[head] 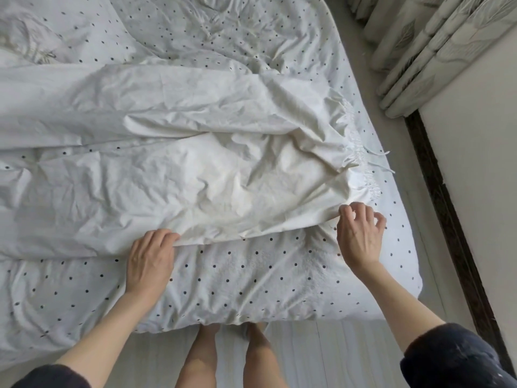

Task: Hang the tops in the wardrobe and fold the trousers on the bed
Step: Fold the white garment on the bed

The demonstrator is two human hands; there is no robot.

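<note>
White trousers point(195, 152) lie spread and creased across the bed point(251, 281), their elastic drawstring waistband point(361, 161) to the right and the legs running off to the left. My left hand point(151, 261) pinches the near edge of the trousers at the thigh. My right hand point(359, 233) pinches the near edge close to the waistband, its fingers curled over the cloth.
The bed has a white cover with small dark dots and ends on the right above a pale floor strip point(425, 219). Pleated curtains point(436, 46) hang at the upper right beside a dark skirting board point(447, 205). My bare legs stand against the bed's near edge.
</note>
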